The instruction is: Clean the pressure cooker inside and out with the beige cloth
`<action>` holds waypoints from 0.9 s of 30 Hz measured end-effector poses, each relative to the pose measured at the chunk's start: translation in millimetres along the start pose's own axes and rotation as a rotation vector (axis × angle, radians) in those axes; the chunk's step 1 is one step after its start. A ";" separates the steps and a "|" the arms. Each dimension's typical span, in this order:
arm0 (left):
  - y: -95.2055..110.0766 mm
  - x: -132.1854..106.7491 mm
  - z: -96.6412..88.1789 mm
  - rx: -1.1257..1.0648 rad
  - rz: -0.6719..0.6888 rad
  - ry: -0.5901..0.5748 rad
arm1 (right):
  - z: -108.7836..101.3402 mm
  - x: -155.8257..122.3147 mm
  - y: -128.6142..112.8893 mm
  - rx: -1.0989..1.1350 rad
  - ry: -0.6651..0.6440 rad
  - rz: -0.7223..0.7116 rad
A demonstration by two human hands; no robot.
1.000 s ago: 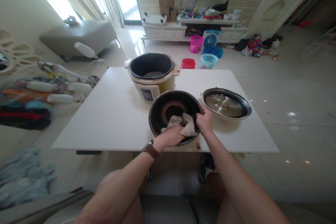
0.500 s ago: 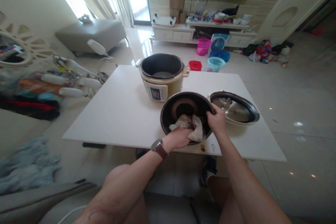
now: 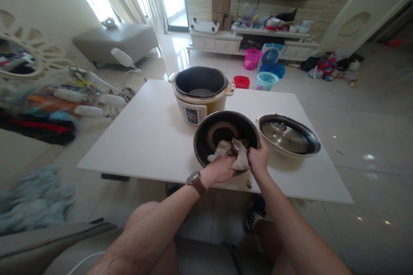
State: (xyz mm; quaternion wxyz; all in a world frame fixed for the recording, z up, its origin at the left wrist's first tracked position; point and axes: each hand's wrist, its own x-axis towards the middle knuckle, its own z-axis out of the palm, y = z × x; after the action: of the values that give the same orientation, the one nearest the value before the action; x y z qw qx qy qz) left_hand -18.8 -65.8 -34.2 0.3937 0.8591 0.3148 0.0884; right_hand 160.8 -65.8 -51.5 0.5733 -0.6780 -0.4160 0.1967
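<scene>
A dark inner cooking pot [image 3: 226, 128] sits on the white table [image 3: 151, 137] near its front edge. My left hand [image 3: 218, 169] is inside the pot's near side, closed on a crumpled beige cloth [image 3: 234, 151] pressed against the wall. A watch is on that wrist. My right hand [image 3: 258, 158] grips the pot's near right rim, fingers curled over the edge.
A cream electric cooker base [image 3: 200, 92] stands open behind the pot. A steel lid [image 3: 288, 135] lies upside down to the right. A small brown scrap [image 3: 248, 185] lies at the table's front edge. Baskets [image 3: 266, 79] and clutter are on the floor beyond; a grey sofa stands at the left.
My right hand slid along the rim toward me, from the right side to the near right edge. The cloth and left hand shifted slightly inside the pot. The camera view drifted a little.
</scene>
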 end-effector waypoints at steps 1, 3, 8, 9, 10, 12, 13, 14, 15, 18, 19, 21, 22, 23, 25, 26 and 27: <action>0.2 0.0 -0.6 -0.002 -0.008 -0.003 | 0.5 -1.0 -0.1 -0.003 0.009 0.015; 1.1 -0.4 -3.1 -0.004 -0.030 -0.021 | 0.0 -1.1 -2.1 -0.017 0.006 0.032; 4.9 -2.7 -11.0 0.034 -0.046 -0.104 | -10.4 11.6 -12.1 -0.043 -0.047 -0.005; 5.7 -3.3 -11.7 0.064 -0.054 -0.119 | -13.7 15.9 -14.0 -0.044 -0.068 -0.020; 6.5 -4.0 -11.8 0.101 -0.063 -0.131 | -17.2 20.4 -15.7 -0.048 -0.092 -0.035; 7.8 -5.4 -10.0 0.176 -0.075 -0.148 | -23.6 28.6 -19.0 -0.068 -0.144 -0.072; 8.4 -6.2 -8.4 0.203 -0.077 -0.148 | -26.1 31.8 -20.7 -0.082 -0.168 -0.095; 8.8 -7.0 -6.7 0.221 -0.079 -0.144 | -27.9 34.1 -22.4 -0.095 -0.186 -0.122; 9.1 -7.8 -5.1 0.230 -0.081 -0.138 | -28.8 35.4 -24.0 -0.105 -0.195 -0.148; 9.0 -9.3 -2.9 0.217 -0.082 -0.119 | -26.3 33.4 -26.5 -0.115 -0.174 -0.194; 8.6 -9.4 -3.4 0.207 -0.081 -0.114 | -24.0 31.0 -25.8 -0.108 -0.157 -0.189; 7.7 -8.9 -5.7 0.177 -0.087 -0.104 | -17.7 24.7 -21.8 -0.077 -0.129 -0.147; 7.2 -8.4 -7.1 0.157 -0.094 -0.096 | -14.3 20.9 -18.5 -0.057 -0.120 -0.118; 6.9 -7.7 -8.3 0.134 -0.101 -0.086 | -10.9 17.0 -14.8 -0.040 -0.116 -0.088; 6.8 -6.2 -9.5 0.088 -0.115 -0.057 | -5.2 9.3 -7.1 -0.023 -0.106 -0.035; 7.0 -5.4 -9.4 0.068 -0.119 -0.043 | -3.1 6.0 -3.7 -0.023 -0.101 -0.017; 7.4 -4.7 -8.8 0.053 -0.120 -0.029 | -1.6 3.4 -0.9 -0.026 -0.096 -0.004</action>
State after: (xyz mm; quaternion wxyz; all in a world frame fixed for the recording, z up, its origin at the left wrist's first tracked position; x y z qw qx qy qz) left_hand -22.6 -66.8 -22.4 0.3802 0.8499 0.3622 0.0436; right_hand 163.7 -64.1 -49.5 0.5443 -0.6742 -0.4467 0.2227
